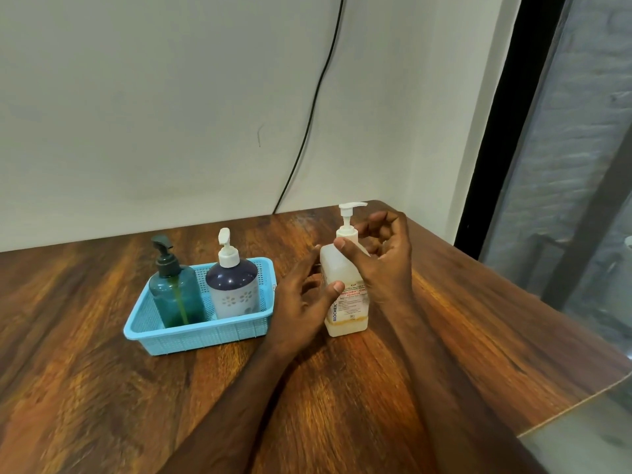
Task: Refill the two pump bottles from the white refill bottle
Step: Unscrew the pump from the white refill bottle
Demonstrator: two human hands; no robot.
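The square-shouldered white plastic refill bottle [345, 295], with an orange-and-blue printed label and its white pump head still screwed on, stands upright on the dark-grained wooden table [102, 388], just right of centre. A thin band of amber liquid shows at its base; how full it is above that cannot be told through the label.

The left hand [304, 302] holds the bottle's body from the nine o'clock side, thumb pressed on the front of the label and fingers reaching behind. The right hand [383, 258] sits at the bottle's two o'clock, thumb against the shoulder just below the collar and fingers loosely curled near the pump neck — whether they actually clamp the collar or only hover beside it, I cannot tell.

At nine o'clock from the refill bottle, just beside the left hand, a light-blue perforated plastic basket [205, 336] holds both pump bottles upright: a translucent teal bottle with a dark pump [176, 295] to the left, and a dark-navy bottle with a white flowered band and white pump [232, 289] to the right, close together. Both pumps are still in place.

By my reading the task has barely begun: no cap is off and nothing has been poured. Opening the refill bottle looks like the step in hand; unscrewing both pumps, filling and recapping all remain.
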